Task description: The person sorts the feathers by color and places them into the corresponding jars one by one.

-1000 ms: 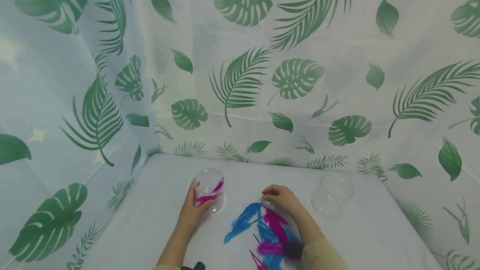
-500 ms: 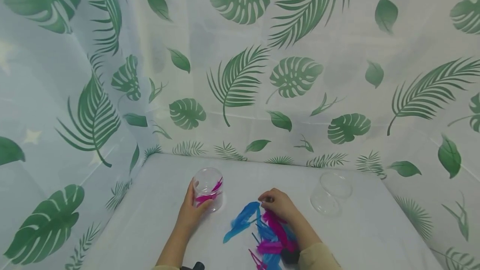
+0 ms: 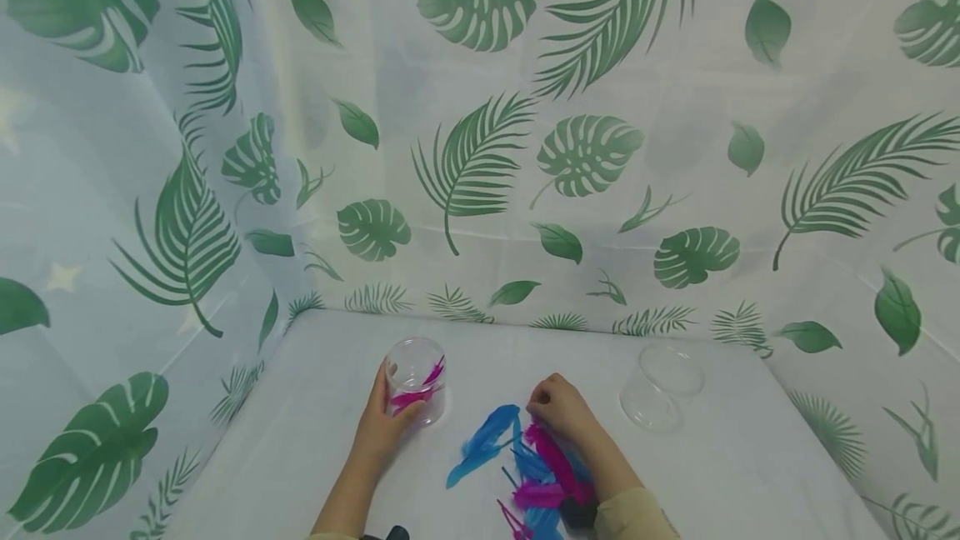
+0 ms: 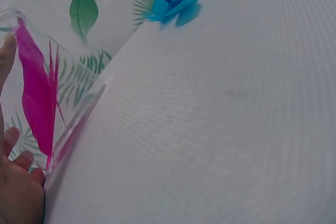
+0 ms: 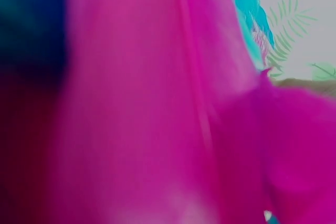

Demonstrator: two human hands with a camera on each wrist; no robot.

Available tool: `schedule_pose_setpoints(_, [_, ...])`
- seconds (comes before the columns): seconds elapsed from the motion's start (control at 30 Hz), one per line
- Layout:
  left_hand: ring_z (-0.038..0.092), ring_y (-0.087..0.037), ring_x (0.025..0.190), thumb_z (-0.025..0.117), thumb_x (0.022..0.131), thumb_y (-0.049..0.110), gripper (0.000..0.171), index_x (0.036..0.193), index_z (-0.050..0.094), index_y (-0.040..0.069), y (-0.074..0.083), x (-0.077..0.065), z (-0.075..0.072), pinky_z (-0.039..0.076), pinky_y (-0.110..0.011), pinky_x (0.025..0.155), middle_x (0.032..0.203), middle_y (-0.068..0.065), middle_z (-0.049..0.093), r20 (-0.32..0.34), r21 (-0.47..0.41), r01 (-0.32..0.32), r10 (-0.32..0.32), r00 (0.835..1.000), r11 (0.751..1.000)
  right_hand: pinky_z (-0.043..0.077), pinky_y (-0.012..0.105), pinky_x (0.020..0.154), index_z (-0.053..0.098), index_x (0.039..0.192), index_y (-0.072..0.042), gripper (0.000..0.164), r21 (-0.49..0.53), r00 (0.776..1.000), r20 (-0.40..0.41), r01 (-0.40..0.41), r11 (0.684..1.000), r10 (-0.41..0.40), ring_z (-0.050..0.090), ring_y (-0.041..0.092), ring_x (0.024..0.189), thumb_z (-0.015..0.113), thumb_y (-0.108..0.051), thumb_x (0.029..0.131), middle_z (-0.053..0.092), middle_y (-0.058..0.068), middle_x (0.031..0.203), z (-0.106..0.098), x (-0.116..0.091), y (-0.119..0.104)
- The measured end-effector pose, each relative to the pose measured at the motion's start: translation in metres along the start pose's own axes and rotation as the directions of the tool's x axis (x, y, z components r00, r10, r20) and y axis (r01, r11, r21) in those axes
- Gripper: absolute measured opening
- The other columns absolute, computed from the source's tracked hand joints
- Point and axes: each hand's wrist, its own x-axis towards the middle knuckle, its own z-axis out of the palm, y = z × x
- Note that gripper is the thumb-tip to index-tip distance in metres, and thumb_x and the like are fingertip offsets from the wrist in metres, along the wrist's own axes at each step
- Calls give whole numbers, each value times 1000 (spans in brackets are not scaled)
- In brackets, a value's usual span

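Note:
A clear plastic cup [image 3: 437, 398] with pink feathers [image 4: 38, 93] inside stands on the white surface at the left. My left hand [image 3: 382, 423] grips its side, thumb in front and fingers behind. Right of it lies a loose pile of blue feathers [image 3: 487, 444] and pink feathers [image 3: 551, 452]. Over the pile's far end is my right hand [image 3: 562, 411], thumb and fingertips pinched together at the upper end of a pink feather. Pink feather vanes [image 5: 147, 103] fill most of the right wrist view and hide the fingers there.
Another clear cup [image 3: 651, 405] stands to the right of my right hand. Leaf-printed cloth walls [image 3: 480, 157] enclose the white tabletop [image 3: 750, 457] at the back and sides. A black wrist device [image 3: 579, 513] sits at my right cuff, beside the feathers.
My right hand's fingers have closed together at the pink feather's end, dipping slightly and then shifting a little right. The left hand and its cup stay in place.

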Motion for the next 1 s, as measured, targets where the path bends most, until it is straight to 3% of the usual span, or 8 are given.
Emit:
schedule_pose_setpoints(0.43, [17, -37, 153, 74, 70, 70, 110, 156, 11, 44, -1, 0, 0, 26, -64, 114, 164, 2, 26, -2, 0, -12, 12, 1000, 1000, 48, 30, 70, 61, 85, -17, 11, 108, 995, 4, -95, 990, 95, 54, 13, 76, 71, -17, 89, 60, -4, 78, -1, 2, 2])
schedule_pose_setpoints(0.53, [17, -37, 153, 74, 70, 70, 110, 156, 10, 44, -1, 0, 0, 26, -64, 114, 165, 2, 25, 2, 1, -12, 12, 1000, 1000, 50, 32, 74, 65, 92, -19, 6, 126, 994, 3, -108, 986, 109, 55, 13, 79, 70, -16, 90, 63, -4, 82, -2, 3, 3])
schedule_pose_setpoints(0.63, [16, -37, 153, 74, 70, 70, 111, 156, 10, 44, 0, 0, 0, 26, -64, 114, 165, 2, 25, -1, -1, -10, 10, 1000, 1000, 54, 38, 83, 71, 101, -21, 11, 139, 994, 13, -113, 984, 112, 60, 15, 89, 67, -16, 92, 68, -3, 95, -2, 4, 2])
schedule_pose_setpoints(0.8, [16, -37, 153, 74, 70, 70, 111, 157, 10, 44, -1, 0, 0, 26, -64, 114, 165, 1, 25, -2, 2, -7, 7, 1000, 1000, 52, 48, 97, 76, 97, -21, 13, 154, 994, 19, -111, 982, 110, 65, 23, 106, 64, -15, 94, 73, -2, 103, -5, 7, 1])
schedule_pose_setpoints(1.0, [17, -37, 153, 75, 72, 68, 109, 156, 11, 44, -2, -1, 0, 27, -65, 114, 164, 2, 26, -3, -19, -25, 25, 1000, 1000, 55, 37, 81, 76, 96, -16, 10, 301, 987, -1, -154, 941, 162, 64, 16, 88, 67, -17, 93, 72, -2, 90, -23, 11, -11])
